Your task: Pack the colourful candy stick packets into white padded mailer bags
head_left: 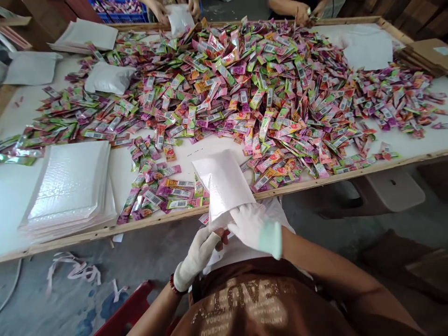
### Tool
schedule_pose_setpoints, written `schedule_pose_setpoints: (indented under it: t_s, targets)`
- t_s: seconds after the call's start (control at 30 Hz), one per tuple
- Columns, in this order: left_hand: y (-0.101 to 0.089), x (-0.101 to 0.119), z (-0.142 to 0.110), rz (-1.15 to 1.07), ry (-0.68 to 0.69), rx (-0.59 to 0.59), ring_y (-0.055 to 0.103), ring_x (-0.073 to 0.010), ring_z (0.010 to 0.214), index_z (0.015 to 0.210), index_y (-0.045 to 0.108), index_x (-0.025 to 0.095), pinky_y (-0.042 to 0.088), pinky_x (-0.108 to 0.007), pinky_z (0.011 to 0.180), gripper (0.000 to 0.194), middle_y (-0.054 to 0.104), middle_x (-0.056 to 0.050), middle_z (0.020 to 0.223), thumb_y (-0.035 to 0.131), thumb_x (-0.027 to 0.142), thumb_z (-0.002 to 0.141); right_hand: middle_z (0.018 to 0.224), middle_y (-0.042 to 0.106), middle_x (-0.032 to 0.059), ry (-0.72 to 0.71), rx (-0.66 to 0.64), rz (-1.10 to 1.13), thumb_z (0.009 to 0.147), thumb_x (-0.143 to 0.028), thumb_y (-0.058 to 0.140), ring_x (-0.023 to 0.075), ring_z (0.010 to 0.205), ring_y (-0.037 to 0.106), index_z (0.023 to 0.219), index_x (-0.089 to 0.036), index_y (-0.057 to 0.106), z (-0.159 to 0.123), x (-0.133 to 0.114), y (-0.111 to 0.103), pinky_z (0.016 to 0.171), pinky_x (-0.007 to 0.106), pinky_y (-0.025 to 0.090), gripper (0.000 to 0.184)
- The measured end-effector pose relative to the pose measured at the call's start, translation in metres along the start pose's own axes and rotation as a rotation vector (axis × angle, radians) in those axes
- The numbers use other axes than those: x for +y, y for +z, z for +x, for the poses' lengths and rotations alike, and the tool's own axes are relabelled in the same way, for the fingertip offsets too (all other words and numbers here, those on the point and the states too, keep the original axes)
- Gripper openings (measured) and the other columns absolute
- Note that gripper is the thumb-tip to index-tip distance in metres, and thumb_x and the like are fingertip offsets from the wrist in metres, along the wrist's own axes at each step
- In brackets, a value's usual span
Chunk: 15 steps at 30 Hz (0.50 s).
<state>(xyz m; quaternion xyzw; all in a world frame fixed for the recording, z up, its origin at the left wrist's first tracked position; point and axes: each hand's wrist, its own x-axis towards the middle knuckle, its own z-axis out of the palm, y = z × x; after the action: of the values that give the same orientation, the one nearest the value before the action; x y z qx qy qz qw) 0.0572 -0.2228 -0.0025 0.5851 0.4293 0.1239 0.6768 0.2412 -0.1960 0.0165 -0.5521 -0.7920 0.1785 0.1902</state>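
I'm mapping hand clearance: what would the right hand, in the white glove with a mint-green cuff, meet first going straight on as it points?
The glossy white, rectangular, plastic-looking mailer: the right hand seems to touch its near end, though depth there is unclear.

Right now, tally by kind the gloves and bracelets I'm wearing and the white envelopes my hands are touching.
Gloves: 2, one on the left hand, one on the right hand
Beaded bracelet: 1
White envelope: 1
Total: 4
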Motion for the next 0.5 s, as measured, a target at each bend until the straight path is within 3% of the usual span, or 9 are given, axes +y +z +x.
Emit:
schedule_pose_setpoints:
  t_s: [0.1,0.23,0.37,0.5]
  targets:
    - [-0.006,0.009,-0.007,0.009,-0.003,-0.029,0.056,-0.0191,0.071,0.077,0.066,0.019,0.046,-0.030,0.067,0.041,0.064,-0.005,0.074,0.051,0.054,0.092,0.119,0.065,0.0109,-0.045,0.012,0.015,0.102,-0.050,0.046,0.0278,0.120,0.057,0.121,-0.019,0.065,0.016,0.008,-0.017,0.098,0.042,0.048,0.041]
    - [-0.006,0.021,-0.003,-0.041,-0.016,0.052,0.057,-0.0176,0.071,0.084,0.063,0.017,0.047,-0.028,0.069,0.039,0.062,-0.003,0.074,0.054,0.055,0.091,0.133,0.059,0.0115,-0.099,0.053,-0.029,0.103,-0.055,0.040,0.0305,0.132,0.048,0.135,-0.021,0.056,0.057,0.015,-0.031,0.107,0.047,0.042,0.049]
    - [-0.004,0.002,0.000,-0.119,-0.071,0.134,0.056,-0.0144,0.061,0.075,0.063,0.016,0.043,-0.026,0.060,0.041,0.064,-0.004,0.069,0.057,0.053,0.090,0.155,0.040,0.0138,0.064,0.003,-0.200,0.098,-0.061,0.046,0.0389,0.146,0.028,0.151,-0.022,0.041,0.077,0.031,-0.012,0.116,0.061,0.026,0.066]
    - [-0.011,-0.031,-0.010,-0.228,-0.113,0.037,0.056,-0.0132,0.062,0.076,0.068,0.014,0.044,-0.025,0.061,0.038,0.068,-0.006,0.074,0.061,0.049,0.088,0.164,0.027,0.0129,0.134,-0.054,-0.296,0.101,-0.052,0.042,0.0412,0.149,0.020,0.154,-0.026,0.040,0.048,0.054,0.015,0.118,0.065,0.016,0.059]
